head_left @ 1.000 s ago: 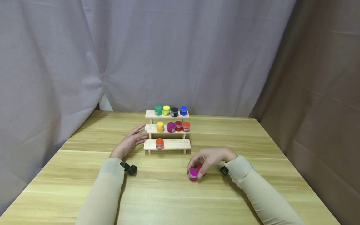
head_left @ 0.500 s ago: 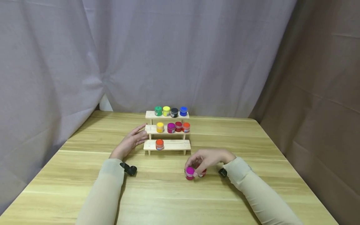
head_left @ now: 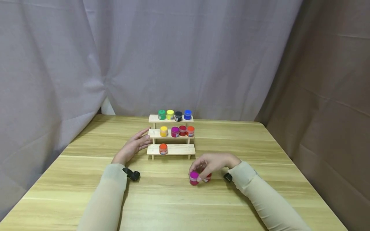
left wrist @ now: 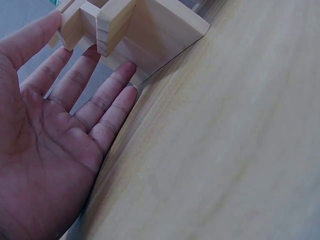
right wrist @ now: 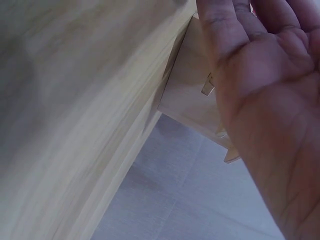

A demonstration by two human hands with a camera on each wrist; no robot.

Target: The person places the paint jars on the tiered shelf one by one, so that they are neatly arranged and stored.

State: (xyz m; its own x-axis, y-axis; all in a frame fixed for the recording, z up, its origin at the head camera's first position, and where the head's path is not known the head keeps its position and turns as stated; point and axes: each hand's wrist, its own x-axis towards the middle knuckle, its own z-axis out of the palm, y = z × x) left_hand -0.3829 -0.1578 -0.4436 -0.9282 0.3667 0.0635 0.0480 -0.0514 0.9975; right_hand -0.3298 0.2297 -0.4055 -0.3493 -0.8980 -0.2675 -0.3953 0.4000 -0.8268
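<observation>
In the head view, my right hand [head_left: 215, 162] pinches a magenta paint jar [head_left: 193, 178] between thumb and fingers, low over the table; whether the jar touches the wood I cannot tell. A red paint jar [head_left: 207, 177] is partly hidden behind that thumb. My left hand [head_left: 131, 149] has its fingers extended against the left side of a three-step wooden rack [head_left: 181, 149]. In the left wrist view, its fingertips meet the rack's side panels [left wrist: 155, 37]. The right wrist view shows the palm [right wrist: 280, 95], but the jar there is hidden.
On the rack's top step are green, yellow, black [head_left: 178, 116] and blue jars. The middle step bears yellow-orange [head_left: 163, 131], purple, dark red and orange-red jars. One orange-red jar [head_left: 163, 149] stands on the bottom step. Grey curtains [head_left: 185, 57] hang behind the wooden table [head_left: 162, 205].
My right hand has shifted slightly left with the magenta jar, and more of the red jar shows behind the thumb. The left hand keeps its place at the rack.
</observation>
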